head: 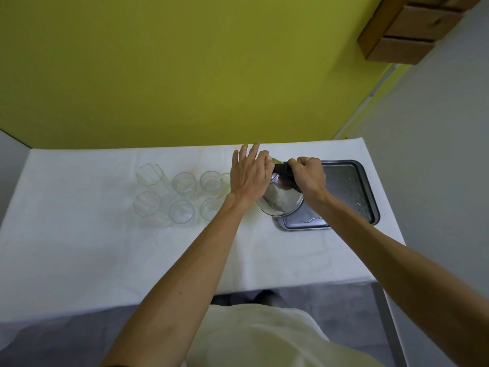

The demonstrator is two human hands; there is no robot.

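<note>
A shiny steel kettle (281, 201) is tilted to the left above the left end of a dark metal tray (352, 192). My right hand (308, 176) grips its black handle (283, 169) in a fist. My left hand (250, 176) lies against the kettle's left side with its fingers straight. Several clear glasses stand in two rows left of the kettle, among them a tall one (148, 174) and a short one (184, 182). The glass (211, 181) nearest the kettle is partly hidden behind my left hand.
Everything stands on a table with a white cloth (79, 255), against a yellow-green wall. The tray's floor carries water drops. A wooden shelf (412, 30) hangs at the upper right. The table's near edge runs just in front of my body.
</note>
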